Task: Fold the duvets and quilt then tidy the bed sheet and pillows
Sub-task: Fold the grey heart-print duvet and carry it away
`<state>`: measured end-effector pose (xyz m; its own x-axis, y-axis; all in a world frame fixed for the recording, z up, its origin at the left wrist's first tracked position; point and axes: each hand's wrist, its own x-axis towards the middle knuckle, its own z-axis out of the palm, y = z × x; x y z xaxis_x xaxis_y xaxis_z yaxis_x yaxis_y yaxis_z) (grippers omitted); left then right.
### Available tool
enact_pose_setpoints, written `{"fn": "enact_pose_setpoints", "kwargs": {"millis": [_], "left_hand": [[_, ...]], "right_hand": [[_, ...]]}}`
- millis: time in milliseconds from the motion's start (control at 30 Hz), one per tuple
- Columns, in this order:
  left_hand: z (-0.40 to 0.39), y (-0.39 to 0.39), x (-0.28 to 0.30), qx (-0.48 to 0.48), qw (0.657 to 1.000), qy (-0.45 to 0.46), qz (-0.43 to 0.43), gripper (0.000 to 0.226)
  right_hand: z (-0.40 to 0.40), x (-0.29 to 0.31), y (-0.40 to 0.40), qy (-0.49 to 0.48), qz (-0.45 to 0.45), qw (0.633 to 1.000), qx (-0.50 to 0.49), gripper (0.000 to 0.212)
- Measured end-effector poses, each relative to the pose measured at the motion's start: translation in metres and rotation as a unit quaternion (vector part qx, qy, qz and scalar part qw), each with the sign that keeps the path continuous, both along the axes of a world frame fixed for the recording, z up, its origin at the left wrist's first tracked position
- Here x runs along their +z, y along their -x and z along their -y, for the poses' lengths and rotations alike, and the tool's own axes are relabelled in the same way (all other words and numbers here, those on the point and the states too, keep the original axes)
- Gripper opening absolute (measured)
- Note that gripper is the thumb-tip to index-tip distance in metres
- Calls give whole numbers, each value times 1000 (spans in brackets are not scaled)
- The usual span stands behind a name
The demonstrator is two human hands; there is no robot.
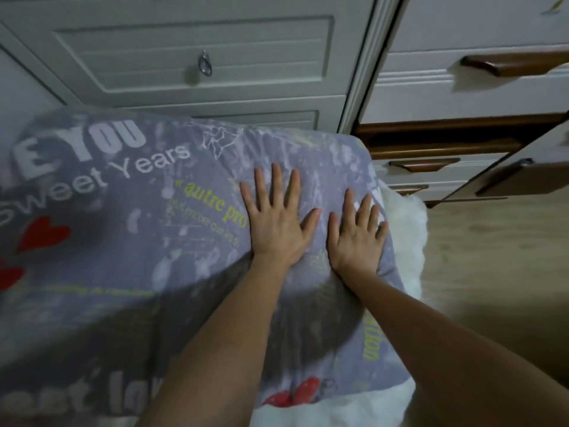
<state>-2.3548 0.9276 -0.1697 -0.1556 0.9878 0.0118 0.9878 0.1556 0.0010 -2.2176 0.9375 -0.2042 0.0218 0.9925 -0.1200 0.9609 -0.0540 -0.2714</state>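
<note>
While left hand (275, 224) & right hand (357, 234) press flat, fingers splayed, holding nothing, on grey printed padded duvet (129, 241), folding looks part-done; sheet, pillows prob. left.

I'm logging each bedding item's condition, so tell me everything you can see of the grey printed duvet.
The grey printed duvet looks soft and padded, a bluish-grey fabric with white and yellow-green lettering and red hearts. It lies folded on the bed, with a rounded corner near the white cabinets. The left hand and right hand press flat on it, fingers spread. White fluffy bedding shows beneath its right edge.
</note>
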Motion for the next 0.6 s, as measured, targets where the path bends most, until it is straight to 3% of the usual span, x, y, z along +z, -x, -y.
{"fn": "enact_pose_setpoints", "kwargs": {"millis": [167, 300, 433, 533, 600], "left_hand": [[6, 43, 44, -15, 997, 23, 72, 71], [-4, 107, 95, -41, 999, -1, 18, 61], [-10, 208, 123, 92, 995, -20, -31, 60], [26, 254, 91, 203, 978, 33, -22, 73], [64, 262, 54, 258, 964, 50, 34, 81]], "right_hand": [[-27, 68, 46, -45, 9, 998, 41, 51], [-40, 117, 118, -51, 5, 988, 145, 53], [-39, 136, 216, -43, -39, 974, 220, 58], [-22, 109, 248, -22, -26, 963, 267, 67], [6, 73, 255, -59, 12, 950, 306, 72]]}}
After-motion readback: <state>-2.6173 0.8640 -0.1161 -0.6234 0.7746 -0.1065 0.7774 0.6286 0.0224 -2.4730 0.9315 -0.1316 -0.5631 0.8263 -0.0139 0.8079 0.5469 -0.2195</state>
